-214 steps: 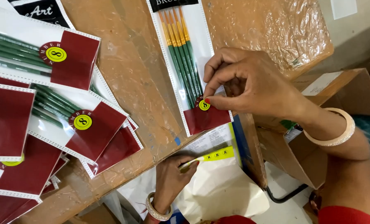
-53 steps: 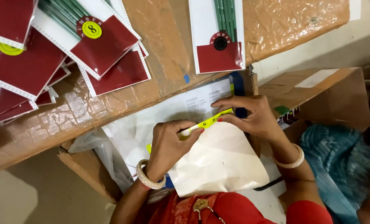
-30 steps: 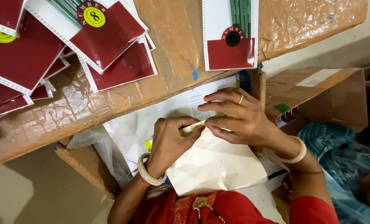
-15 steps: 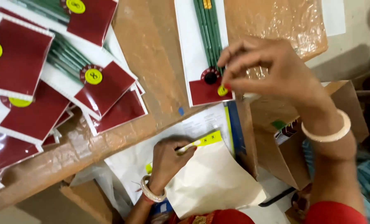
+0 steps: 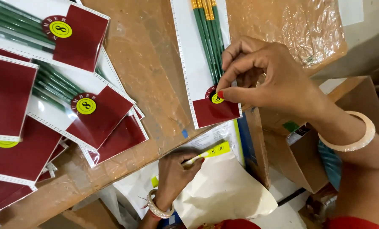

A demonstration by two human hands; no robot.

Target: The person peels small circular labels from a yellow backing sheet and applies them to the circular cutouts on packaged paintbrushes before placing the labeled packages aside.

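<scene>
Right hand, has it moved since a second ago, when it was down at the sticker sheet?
Yes. The right hand has gone up from the sticker sheet onto the table, thumb pressing a yellow sticker on the brush pack.

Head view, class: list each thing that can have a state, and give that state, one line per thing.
Right hand: thumb pressing the yellow round sticker.
Brush pack: flat on the table, sticker on.
Left hand: pinching the yellow sticker strip.
Packs at left: stacked, overlapping, stickered.
Cardboard box: open.
</scene>
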